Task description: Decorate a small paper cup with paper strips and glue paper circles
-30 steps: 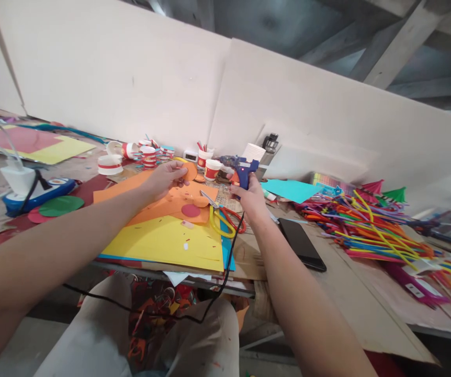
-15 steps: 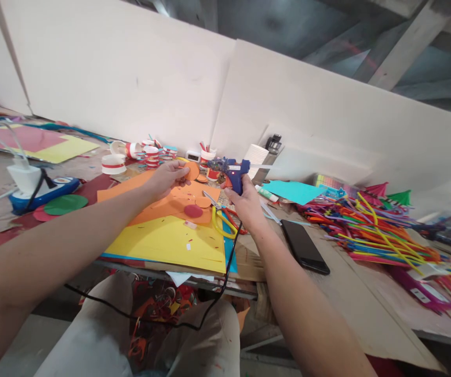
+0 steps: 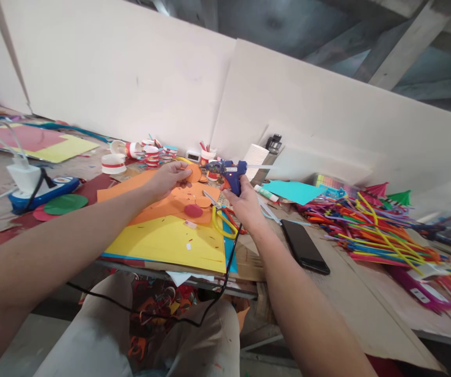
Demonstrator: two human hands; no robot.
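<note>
My left hand [image 3: 171,177] pinches an orange paper circle [image 3: 194,173] between thumb and fingers, raised above the table. In my right hand [image 3: 245,198] is a blue hot glue gun [image 3: 231,170], gripped by its handle, with a small light glowing on its side. A clear glue stick [image 3: 259,166] juts from its back end. The nozzle points left, close to the circle's right edge; whether they touch I cannot tell. Beneath the hands lie orange paper sheets [image 3: 131,212], a yellow sheet [image 3: 170,246], a dark red circle [image 3: 193,211] and yellow-handled scissors [image 3: 224,224].
The gun's black cord [image 3: 225,283] drops over the table edge across my lap. To the right are a black phone [image 3: 304,246] and a heap of pipe cleaners [image 3: 378,230]. Striped paper cup pieces [image 3: 113,164] stand behind, and a power strip [image 3: 48,193] sits at left.
The glue gun has shifted slightly left, bringing its nozzle nearer the orange paper circle. My left hand has barely moved, still holding the circle.
</note>
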